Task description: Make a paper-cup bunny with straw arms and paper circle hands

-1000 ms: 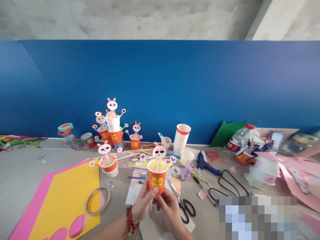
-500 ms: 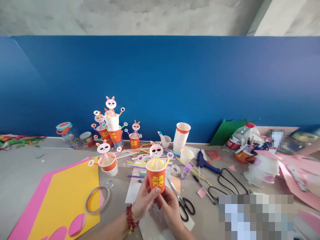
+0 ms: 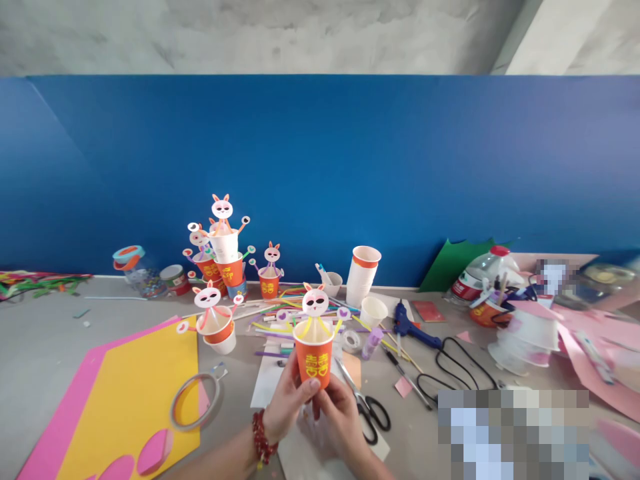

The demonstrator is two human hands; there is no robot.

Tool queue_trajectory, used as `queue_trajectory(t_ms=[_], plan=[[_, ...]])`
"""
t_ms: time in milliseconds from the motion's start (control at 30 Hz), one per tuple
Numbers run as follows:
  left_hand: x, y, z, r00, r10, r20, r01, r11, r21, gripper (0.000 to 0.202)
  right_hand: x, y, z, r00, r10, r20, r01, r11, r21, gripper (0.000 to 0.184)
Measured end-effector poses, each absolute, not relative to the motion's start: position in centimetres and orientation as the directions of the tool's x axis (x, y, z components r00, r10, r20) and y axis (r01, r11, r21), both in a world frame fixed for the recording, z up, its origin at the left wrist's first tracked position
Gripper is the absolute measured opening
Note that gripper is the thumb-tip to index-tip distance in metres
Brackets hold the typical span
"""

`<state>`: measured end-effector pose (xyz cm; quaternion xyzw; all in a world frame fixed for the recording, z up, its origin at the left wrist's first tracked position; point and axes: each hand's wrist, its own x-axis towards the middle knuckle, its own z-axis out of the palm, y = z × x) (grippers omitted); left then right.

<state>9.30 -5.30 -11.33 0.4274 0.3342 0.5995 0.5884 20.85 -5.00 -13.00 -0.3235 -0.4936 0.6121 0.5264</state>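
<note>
Both hands hold an orange paper cup (image 3: 314,353) with yellow lettering, upright above the table in front of me. A white paper rabbit face (image 3: 316,303) with pink ears rises from its rim on yellow strips, and two round paws stick out at the sides. My left hand (image 3: 291,393) wraps the cup's left side, thumb across the front. My right hand (image 3: 337,407) grips near the base from the right, some fingers hidden behind the cup. Scissors (image 3: 373,413) with black handles lie just right of my right hand.
Finished-looking rabbit cups (image 3: 220,327) stand at the left, some stacked. A tape roll (image 3: 195,401) rests on yellow paper (image 3: 135,387). Behind lie colored sticks (image 3: 295,307), stacked white cups (image 3: 361,280) and a blue glue gun (image 3: 413,327) with a looping black cable (image 3: 465,360). A blue partition (image 3: 320,167) closes the back.
The held rabbit cup has tilted or shifted very slightly, its face and paws a little to the right. Both hands keep their grip on it.
</note>
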Motion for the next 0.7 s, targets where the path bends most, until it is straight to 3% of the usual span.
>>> queue_trajectory(t_ms=[267, 500, 700], plan=[[9.7, -5.2, -10.7, 0.073, 0.986, 0.150, -0.412, -0.107, 0.905, 0.052, 20.8, -5.0, -13.4, -0.197, 0.976, 0.094, -0.353, 0.019, -0.935, 0.037], [9.2, -5.1, -10.3, 0.035, 0.993, 0.110, -0.406, -0.086, 0.910, 0.061, 20.6, -5.4, -13.3, -0.231, 0.972, 0.040, -0.258, -0.022, -0.966, 0.039], [9.5, -5.2, -10.7, 0.016, 0.994, 0.108, -0.409, -0.092, 0.908, 0.061, 20.8, -5.0, -13.2, -0.178, 0.982, 0.062, -0.289, 0.008, -0.957, 0.039]])
